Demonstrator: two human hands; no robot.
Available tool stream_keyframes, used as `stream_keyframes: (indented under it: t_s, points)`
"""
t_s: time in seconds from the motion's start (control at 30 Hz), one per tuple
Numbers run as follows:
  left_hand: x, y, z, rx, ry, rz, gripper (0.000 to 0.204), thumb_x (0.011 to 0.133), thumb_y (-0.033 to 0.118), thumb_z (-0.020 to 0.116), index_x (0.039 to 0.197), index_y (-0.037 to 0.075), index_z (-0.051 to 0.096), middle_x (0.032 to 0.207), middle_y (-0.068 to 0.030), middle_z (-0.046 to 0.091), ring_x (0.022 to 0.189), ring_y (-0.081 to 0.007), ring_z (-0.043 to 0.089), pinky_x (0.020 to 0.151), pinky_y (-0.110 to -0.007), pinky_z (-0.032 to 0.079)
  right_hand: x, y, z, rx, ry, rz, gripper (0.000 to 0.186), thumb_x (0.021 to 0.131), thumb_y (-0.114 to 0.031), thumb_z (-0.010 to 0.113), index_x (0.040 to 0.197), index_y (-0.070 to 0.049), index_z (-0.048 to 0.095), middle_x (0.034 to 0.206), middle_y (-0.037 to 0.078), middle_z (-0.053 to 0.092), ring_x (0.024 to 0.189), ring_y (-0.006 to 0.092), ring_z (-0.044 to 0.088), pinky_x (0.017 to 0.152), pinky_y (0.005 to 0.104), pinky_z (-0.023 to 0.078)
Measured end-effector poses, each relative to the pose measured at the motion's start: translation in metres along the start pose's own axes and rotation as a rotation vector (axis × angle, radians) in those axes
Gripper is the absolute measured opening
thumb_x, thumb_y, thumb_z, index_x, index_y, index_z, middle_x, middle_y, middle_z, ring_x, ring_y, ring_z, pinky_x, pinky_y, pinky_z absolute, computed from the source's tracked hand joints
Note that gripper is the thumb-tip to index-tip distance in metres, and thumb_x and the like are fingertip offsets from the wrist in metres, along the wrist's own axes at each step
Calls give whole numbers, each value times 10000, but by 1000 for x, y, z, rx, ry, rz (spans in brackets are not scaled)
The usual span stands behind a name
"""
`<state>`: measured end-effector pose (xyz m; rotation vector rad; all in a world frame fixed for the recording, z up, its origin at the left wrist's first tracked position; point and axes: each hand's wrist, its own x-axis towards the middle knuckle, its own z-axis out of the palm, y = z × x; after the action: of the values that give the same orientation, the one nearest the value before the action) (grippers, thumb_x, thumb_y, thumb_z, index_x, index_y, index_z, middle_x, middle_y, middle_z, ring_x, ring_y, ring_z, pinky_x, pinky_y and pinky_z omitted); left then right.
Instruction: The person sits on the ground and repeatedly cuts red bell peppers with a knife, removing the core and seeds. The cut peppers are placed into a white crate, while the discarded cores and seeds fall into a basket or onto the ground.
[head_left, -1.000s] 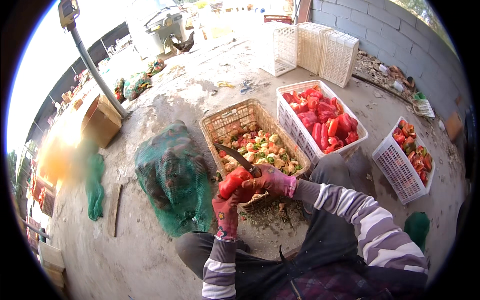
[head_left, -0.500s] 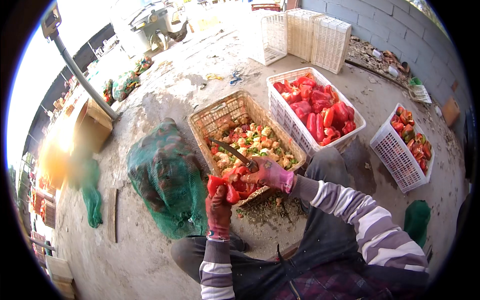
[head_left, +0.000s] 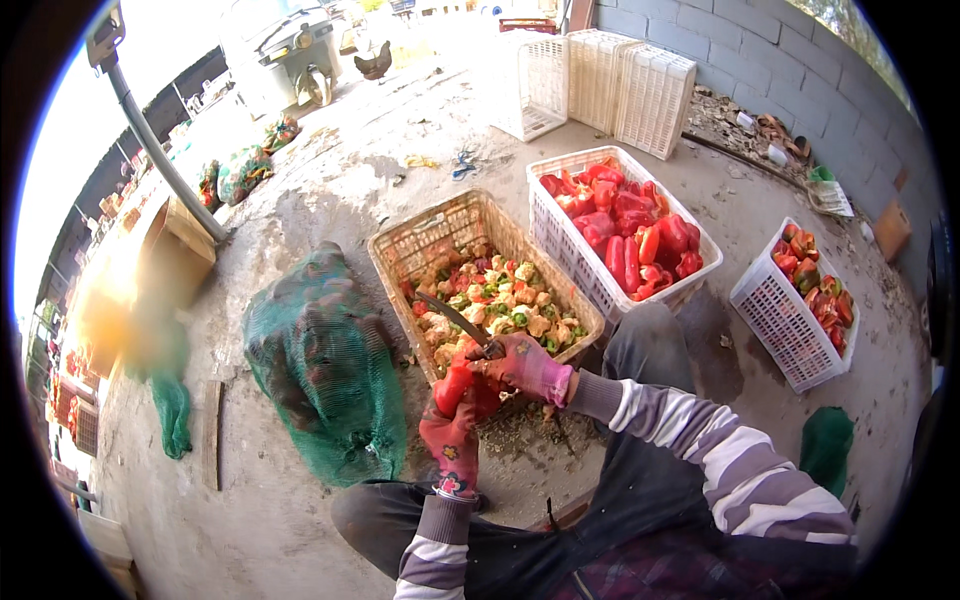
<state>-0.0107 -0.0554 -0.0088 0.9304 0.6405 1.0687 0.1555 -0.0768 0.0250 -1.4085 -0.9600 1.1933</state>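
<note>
My left hand [head_left: 452, 440], in a pink flowered glove, is closed around a red bell pepper [head_left: 462, 388]. My right hand [head_left: 530, 366], gloved likewise, grips a knife [head_left: 454, 316] by its handle; the curved blade points up and left. Fingers of the right hand also meet the pepper, and the exact contact is hidden. Both hands are at the near edge of a dirty, cream-coloured crate [head_left: 392, 268] holding pale pepper cores, green stems and red scraps. Beyond it to the right, a white crate [head_left: 560, 240] is filled with red peppers [head_left: 632, 215].
A green mesh sack [head_left: 325, 370] with dark contents lies left of the scrap crate. At right stands a smaller white crate [head_left: 790, 325] of red and greenish peppers. Empty white crates [head_left: 650, 100] stand by the block wall [head_left: 740, 50]. Seeds and scraps litter the floor beneath my hands.
My left hand has turned, now showing the back of its glove, and sits closer to the right hand. The pepper looks more bunched together. The knife stays in my right hand.
</note>
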Motion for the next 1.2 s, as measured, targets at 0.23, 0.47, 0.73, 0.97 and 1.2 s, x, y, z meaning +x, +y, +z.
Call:
stream_keyframes:
  t_s: [0.23,0.47,0.73,0.97,1.2]
  points:
    - [6,2,-3,578,-143,279,268,811,-12,653,1067,-15,572,1040,-41,612,919,-107,583,791,-260,475,-12,-13,-2,319,-51,150,246,847,-302,696,875,-70,619,627,-45,525,535,47,463,472,204,333]
    - [13,-5,5,488,-166,258,250,781,-14,657,1022,-21,592,984,-52,583,907,-139,573,837,-259,451,-7,2,-12,517,-144,250,288,889,-358,636,760,-105,587,569,-83,385,491,39,338,467,209,269]
    - [15,-5,-1,87,-57,74,303,777,21,669,1069,-38,614,977,-58,646,849,-140,607,782,-270,480,-1,4,-11,398,-12,109,148,857,-183,675,880,-44,628,595,-27,522,476,52,431,429,203,322]
    - [31,-7,-38,-192,259,-129,290,806,66,682,1068,-23,597,981,-77,643,832,-165,628,745,-290,512,-10,-33,-32,-89,-400,186,255,799,-271,743,747,-59,611,543,-55,481,465,26,426,422,212,327]
    - [25,-8,-19,-357,73,-110,321,828,110,686,1111,9,574,1068,-73,616,965,-208,615,855,-328,506,-1,6,-19,254,-47,126,403,791,-221,757,1057,14,566,574,3,535,455,67,479,413,204,374]
